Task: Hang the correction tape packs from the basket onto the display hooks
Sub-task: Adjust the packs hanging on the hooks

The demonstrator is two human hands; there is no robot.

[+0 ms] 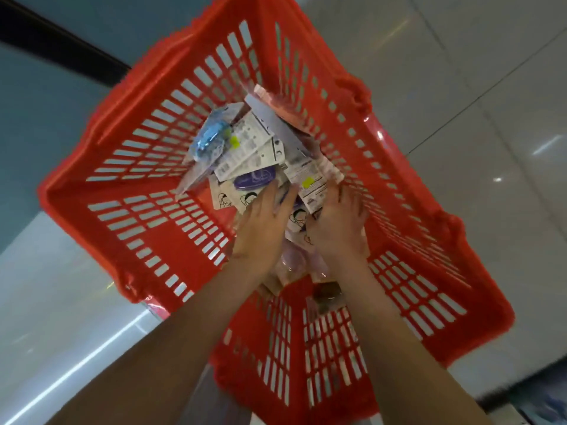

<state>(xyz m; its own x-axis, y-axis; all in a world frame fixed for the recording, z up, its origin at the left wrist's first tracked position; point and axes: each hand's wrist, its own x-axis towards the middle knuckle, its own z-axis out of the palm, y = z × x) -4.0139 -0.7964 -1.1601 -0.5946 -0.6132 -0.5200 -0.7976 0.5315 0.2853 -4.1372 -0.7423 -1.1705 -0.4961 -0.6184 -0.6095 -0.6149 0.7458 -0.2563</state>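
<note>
Both hands are seen reaching down into the red basket (147, 231), and the correction tape packs (251, 154) are found heaped on its bottom, straight ahead of the fingertips and a little beyond them. The pile is strung out away from the person, its long axis running from the hands towards the far wall, with cards lying crosswise and overlapping.

The left hand (264, 222) is laid flat on the near packs, fingers straight and pointing forward. The right hand (339, 223) is set just beside it, fingers also nearly straight, touching a white pack with a yellow sticker (310, 184) that lies between the two. Nothing is gripped by either hand as yet. The near cards are equally reachable by both, judging from this. No display hooks are in view.
</note>
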